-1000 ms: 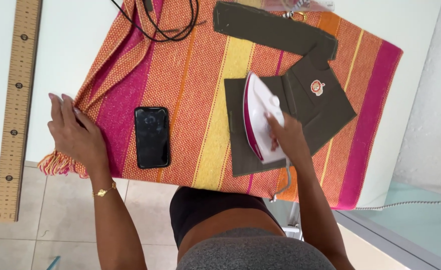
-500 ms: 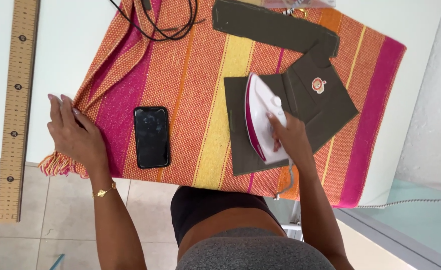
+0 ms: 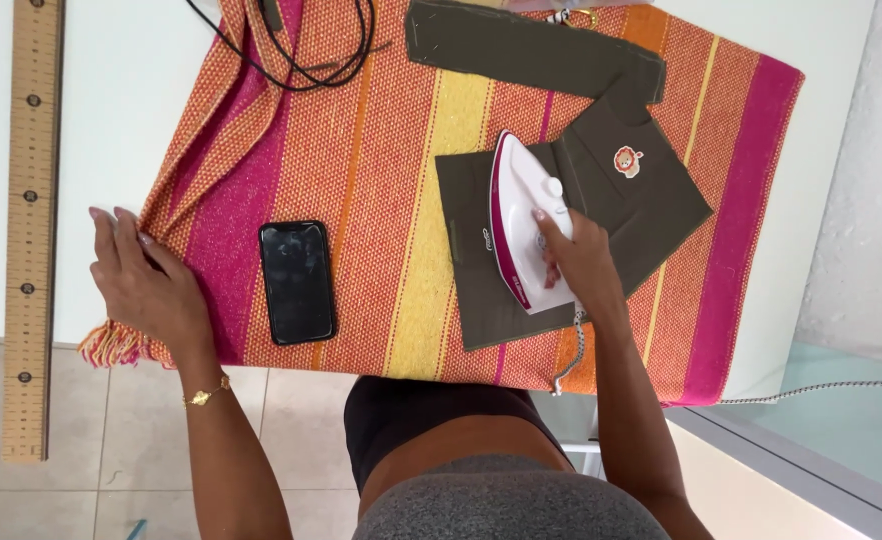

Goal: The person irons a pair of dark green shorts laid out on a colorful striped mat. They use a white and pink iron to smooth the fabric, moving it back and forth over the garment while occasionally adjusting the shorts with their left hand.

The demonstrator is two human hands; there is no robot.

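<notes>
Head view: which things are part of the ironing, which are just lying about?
In use: iron in right hand; olive garment; striped cloth, held flat by left hand.
Lying about: phone, wooden ruler, black cable.

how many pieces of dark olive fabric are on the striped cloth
2: a folded olive piece with a small round patch, under the iron gripped by the right hand; a long olive strip by the cloth's far edge.
</notes>
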